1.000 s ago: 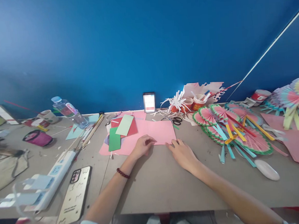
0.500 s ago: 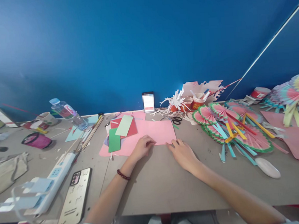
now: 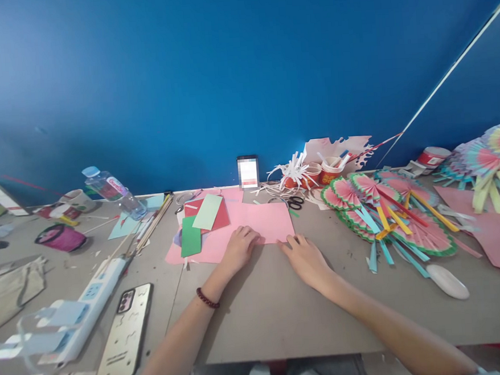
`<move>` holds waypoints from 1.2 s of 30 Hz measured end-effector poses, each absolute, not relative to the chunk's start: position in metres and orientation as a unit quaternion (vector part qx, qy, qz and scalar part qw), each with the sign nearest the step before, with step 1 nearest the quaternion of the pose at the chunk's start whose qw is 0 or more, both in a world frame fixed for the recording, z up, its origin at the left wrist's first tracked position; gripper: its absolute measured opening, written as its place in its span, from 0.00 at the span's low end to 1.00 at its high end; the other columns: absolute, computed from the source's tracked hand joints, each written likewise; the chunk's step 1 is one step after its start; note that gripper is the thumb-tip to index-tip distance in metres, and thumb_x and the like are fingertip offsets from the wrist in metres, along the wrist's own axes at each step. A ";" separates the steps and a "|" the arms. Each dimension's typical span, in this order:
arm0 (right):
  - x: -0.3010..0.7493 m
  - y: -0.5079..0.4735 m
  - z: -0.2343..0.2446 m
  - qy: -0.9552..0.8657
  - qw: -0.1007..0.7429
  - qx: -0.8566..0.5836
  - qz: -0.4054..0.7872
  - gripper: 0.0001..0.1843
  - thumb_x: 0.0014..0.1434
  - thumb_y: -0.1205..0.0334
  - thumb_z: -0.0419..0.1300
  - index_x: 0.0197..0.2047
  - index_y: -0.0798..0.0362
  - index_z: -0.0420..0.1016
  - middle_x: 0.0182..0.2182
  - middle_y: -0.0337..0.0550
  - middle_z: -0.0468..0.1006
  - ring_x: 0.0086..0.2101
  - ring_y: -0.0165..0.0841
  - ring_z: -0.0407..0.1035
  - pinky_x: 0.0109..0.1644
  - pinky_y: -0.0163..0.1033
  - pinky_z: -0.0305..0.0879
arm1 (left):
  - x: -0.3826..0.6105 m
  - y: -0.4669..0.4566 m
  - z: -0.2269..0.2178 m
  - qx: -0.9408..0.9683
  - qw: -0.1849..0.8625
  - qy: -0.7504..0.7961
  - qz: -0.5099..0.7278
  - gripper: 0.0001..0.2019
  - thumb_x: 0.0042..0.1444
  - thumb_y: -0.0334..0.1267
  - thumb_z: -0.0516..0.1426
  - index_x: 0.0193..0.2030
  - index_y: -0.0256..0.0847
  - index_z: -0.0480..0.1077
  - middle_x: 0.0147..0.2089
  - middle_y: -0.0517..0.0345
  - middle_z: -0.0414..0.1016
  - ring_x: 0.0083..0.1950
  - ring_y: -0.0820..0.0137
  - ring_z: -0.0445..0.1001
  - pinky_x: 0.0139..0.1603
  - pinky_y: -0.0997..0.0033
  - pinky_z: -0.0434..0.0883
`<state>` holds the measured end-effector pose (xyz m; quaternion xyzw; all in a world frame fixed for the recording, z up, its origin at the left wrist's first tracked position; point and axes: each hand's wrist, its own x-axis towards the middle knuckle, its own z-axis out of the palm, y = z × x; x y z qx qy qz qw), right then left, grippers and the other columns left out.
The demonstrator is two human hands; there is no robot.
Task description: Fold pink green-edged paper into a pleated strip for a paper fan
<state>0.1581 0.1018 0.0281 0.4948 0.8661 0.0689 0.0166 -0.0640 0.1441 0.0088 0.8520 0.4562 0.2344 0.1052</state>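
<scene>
A pink paper sheet [image 3: 265, 221] lies flat on the grey table [image 3: 276, 317] in front of me. My left hand [image 3: 239, 248], with a bead bracelet at the wrist, rests palm down on the sheet's near edge, its fingers curled and pressed onto the paper. A little to the right, my right hand [image 3: 304, 258] presses its fingertips on the sheet's near right corner, the fingers stretched and flat. Green and red paper pieces [image 3: 203, 219] lie on the sheet's left part.
Pleated pink-and-green paper fans [image 3: 384, 212] spread at the right, with scissors [image 3: 294, 201] and paper cups [image 3: 324, 174] behind. A phone [image 3: 123, 333], a power strip [image 3: 87, 304], a water bottle [image 3: 113, 188] and sticks [image 3: 152, 226] lie at the left. A small phone [image 3: 248, 171] leans on the blue wall.
Both hands stay on the pink sheet's near edge; the left hand has slid slightly forward along it. The view has shifted a little.
</scene>
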 end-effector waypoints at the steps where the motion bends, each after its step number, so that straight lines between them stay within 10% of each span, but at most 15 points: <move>1: 0.158 0.102 0.028 0.866 0.014 0.494 0.070 0.27 0.58 0.73 0.53 0.61 0.51 0.65 0.50 0.51 0.72 0.45 0.43 0.66 0.44 0.43 0.64 | -0.062 0.142 0.009 0.858 0.083 0.457 0.218 0.13 0.62 0.27 0.49 0.46 0.41 0.72 0.43 0.53 0.72 0.45 0.65 0.67 0.45 0.65 0.66; 36: 0.154 0.103 0.028 0.860 0.002 0.500 0.101 0.21 0.58 0.71 0.57 0.55 0.56 0.71 0.41 0.49 0.77 0.39 0.36 0.72 0.43 0.38 0.63 | -0.031 0.123 0.011 0.884 -0.183 0.422 0.078 0.10 0.60 0.24 0.51 0.33 0.36 0.71 0.31 0.54 0.71 0.34 0.66 0.68 0.40 0.62 0.62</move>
